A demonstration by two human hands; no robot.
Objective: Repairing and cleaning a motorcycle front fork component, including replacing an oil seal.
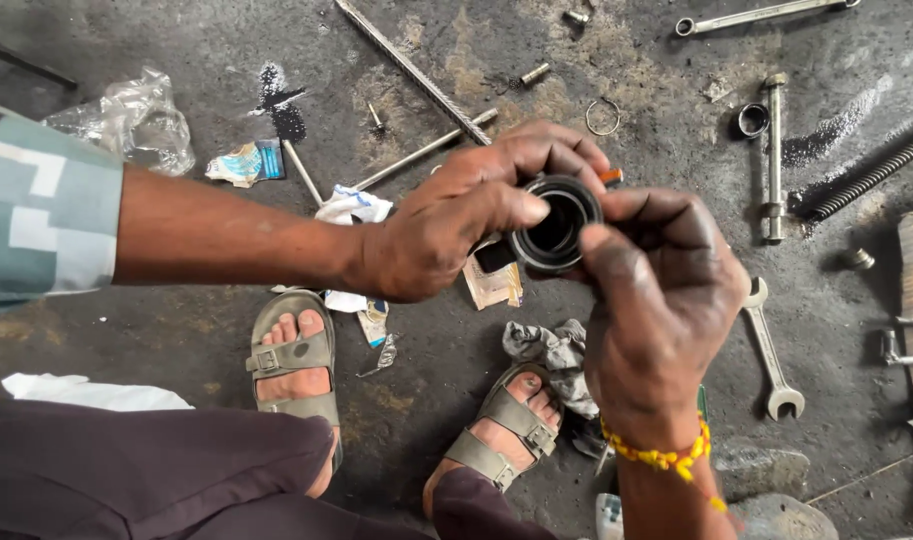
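Left hand (446, 235) and right hand (656, 290) fingers gripping black ring (556, 225), oily concrete floor (456, 380)

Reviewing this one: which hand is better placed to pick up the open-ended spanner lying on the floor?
The right hand. The spanner lies just off its side, while the left hand sits across the black ring, farther away. Both hands hold the ring, so the left would have to hold it alone.

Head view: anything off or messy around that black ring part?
Both hands, left and right, hold the black round bearing-like ring; no damage shows on it. The grey concrete floor is messy: steel spanners, bolts, torn wrappers and dark powder lie scattered.
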